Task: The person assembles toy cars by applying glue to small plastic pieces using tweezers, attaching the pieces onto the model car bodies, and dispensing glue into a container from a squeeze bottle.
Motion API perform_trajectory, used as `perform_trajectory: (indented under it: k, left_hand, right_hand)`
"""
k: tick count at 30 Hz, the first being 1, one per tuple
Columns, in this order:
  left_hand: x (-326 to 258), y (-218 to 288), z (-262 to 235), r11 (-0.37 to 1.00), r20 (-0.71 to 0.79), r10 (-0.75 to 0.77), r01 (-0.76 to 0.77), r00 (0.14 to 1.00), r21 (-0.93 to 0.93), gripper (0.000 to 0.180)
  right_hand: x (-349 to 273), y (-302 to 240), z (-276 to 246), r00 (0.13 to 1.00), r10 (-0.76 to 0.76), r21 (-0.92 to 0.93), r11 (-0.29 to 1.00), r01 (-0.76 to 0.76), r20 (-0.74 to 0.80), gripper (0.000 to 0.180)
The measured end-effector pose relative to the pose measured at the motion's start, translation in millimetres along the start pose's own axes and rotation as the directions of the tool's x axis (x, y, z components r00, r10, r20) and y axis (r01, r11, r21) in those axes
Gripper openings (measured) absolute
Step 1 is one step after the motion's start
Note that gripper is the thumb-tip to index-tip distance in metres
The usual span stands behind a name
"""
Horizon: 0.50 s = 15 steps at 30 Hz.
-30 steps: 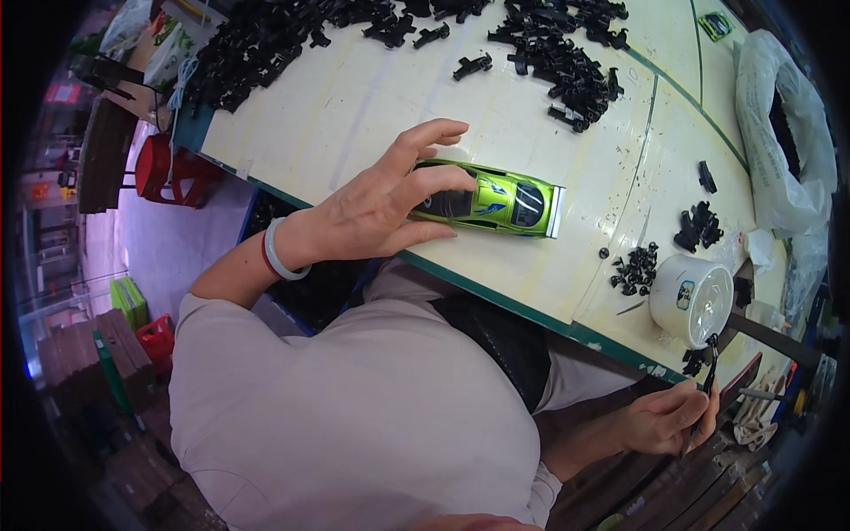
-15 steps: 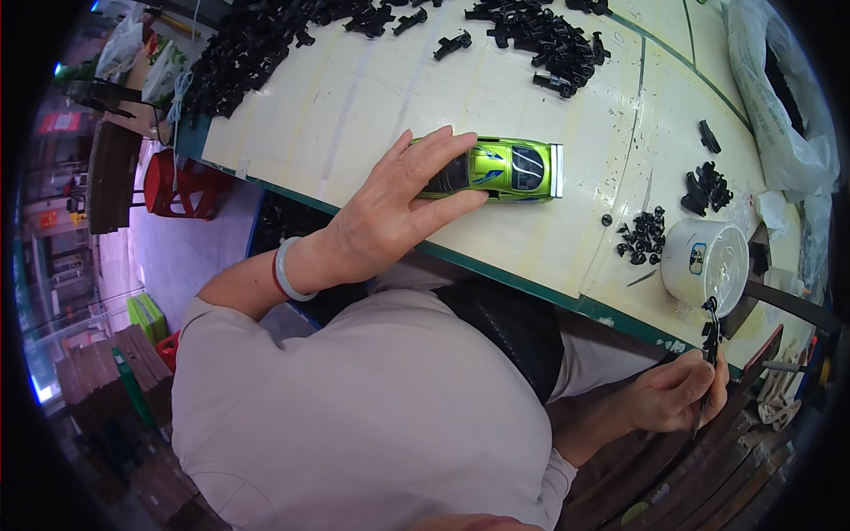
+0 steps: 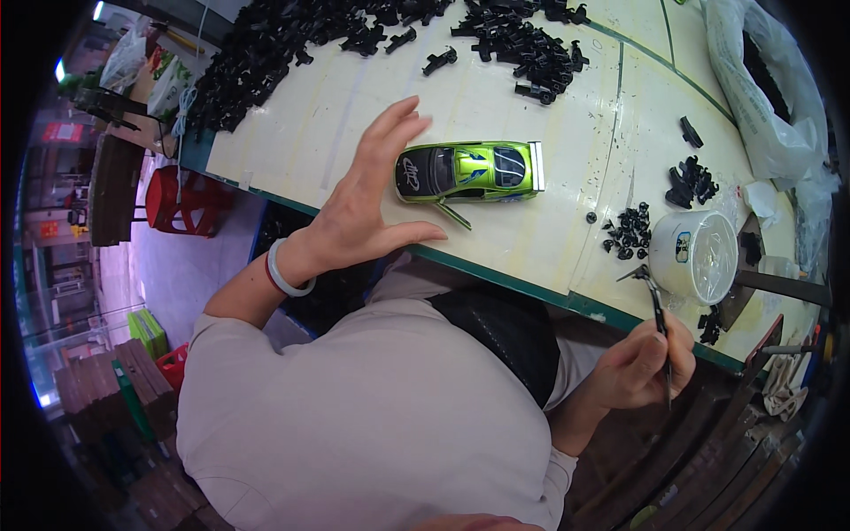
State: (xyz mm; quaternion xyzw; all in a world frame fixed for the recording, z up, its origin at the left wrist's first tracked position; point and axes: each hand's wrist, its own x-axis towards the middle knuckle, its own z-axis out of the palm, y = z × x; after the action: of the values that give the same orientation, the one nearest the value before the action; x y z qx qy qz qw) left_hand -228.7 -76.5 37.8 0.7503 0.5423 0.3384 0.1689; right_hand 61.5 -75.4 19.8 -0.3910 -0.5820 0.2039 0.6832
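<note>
A green toy car [image 3: 478, 168] with a dark bonnet and white rear wing lies on the worktable [image 3: 522, 243]. Its near-side door [image 3: 455, 215] stands swung out. My left hand [image 3: 350, 212] is spread beside the bonnet end, fingers apart, holding nothing. In my right hand [image 3: 642, 363], over the table's near edge, are tweezers [image 3: 660, 314] pinched between thumb and fingers. A small black piece [image 3: 634, 273] appears to be at their tips; its shape is hard to make out. Just left of the tub lie several small black parts [image 3: 629, 232].
A white round tub [image 3: 666, 252] stands at the right. Black plastic parts [image 3: 266, 71] are heaped along the far left, with another pile [image 3: 531, 53] at the far middle. A white plastic bag [image 3: 753, 106] sits far right. A red stool [image 3: 177, 199] is beyond the left edge.
My left hand has come off the car and opened, and the car's near-side door now stands out. My right hand has moved the tweezers left, away from the tub's front. The view has shifted slightly.
</note>
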Motion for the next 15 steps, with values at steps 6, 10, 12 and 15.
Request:
perform_trajectory:
  k: [6, 10, 12, 15]
  left_hand:
    - [19, 2, -3, 0.939, 0.209, -0.25, 0.29, 0.945, -0.187, 0.088]
    - [18, 8, 12, 0.582, 0.317, -0.281, 0.424, 0.906, -0.694, 0.087]
    - [19, 15, 19, 0.462, 0.343, -0.276, 0.437, 0.898, -0.772, 0.089]
    - [17, 14, 27, 0.467, 0.348, -0.252, 0.429, 0.903, -0.773, 0.09]
  right_hand:
    - [-10, -7, 20, 0.97, 0.026, 0.193, 0.978, -0.074, 0.24, 0.021]
    - [-4, -16, 28, 0.954, -0.031, 0.238, 0.97, -0.043, 0.297, 0.03]
    - [0, -18, 33, 0.945, -0.078, 0.231, 0.973, 0.003, 0.317, 0.032]
    - [0, -18, 39, 0.93, -0.117, 0.24, 0.97, 0.033, 0.348, 0.036]
